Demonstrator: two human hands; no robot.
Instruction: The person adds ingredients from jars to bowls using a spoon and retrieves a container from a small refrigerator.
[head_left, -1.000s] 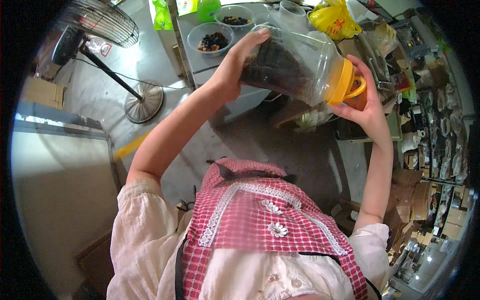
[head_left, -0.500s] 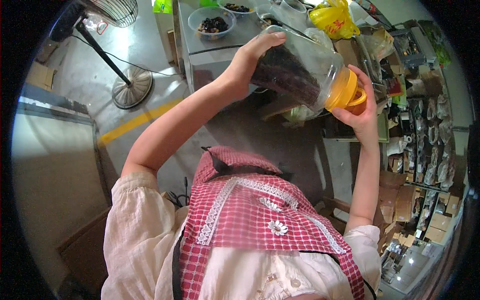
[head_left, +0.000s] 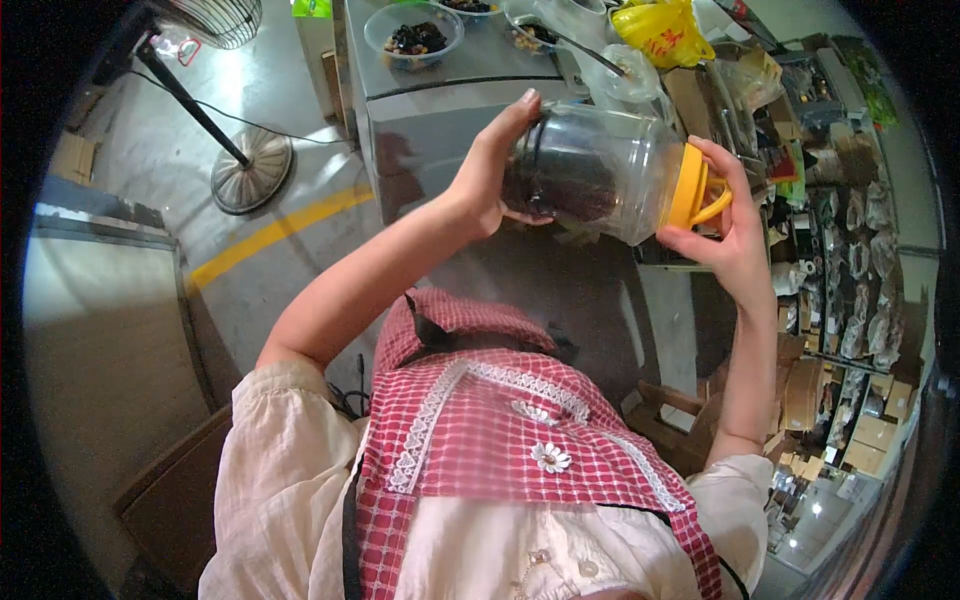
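A large clear plastic jar (head_left: 600,165) lies nearly on its side in the air between my two hands. Dark contents gather toward its base end; their exact kind I cannot make out. My left hand (head_left: 495,165) grips the base, its thumb on top and fingertips showing underneath. Over the jar's yellow screw lid (head_left: 685,187), which has a looped handle, my right hand (head_left: 725,215) is closed. The lid sits on the jar mouth. Beyond the jar, clear bowls (head_left: 414,40) of dark and light-brown food stand on a grey table (head_left: 440,85).
A yellow plastic bag (head_left: 660,32) and a clear bag (head_left: 630,85) lie at the table's right. At the far left stands a fan with a round base (head_left: 252,168), its cord trailing across the floor. Shelves of packaged goods (head_left: 865,260) and cardboard boxes (head_left: 875,435) line the right.
The jar has tipped closer to level, its base end lower than before. Its dark contents have shifted from along the lower side toward the base. Both hands keep their hold.
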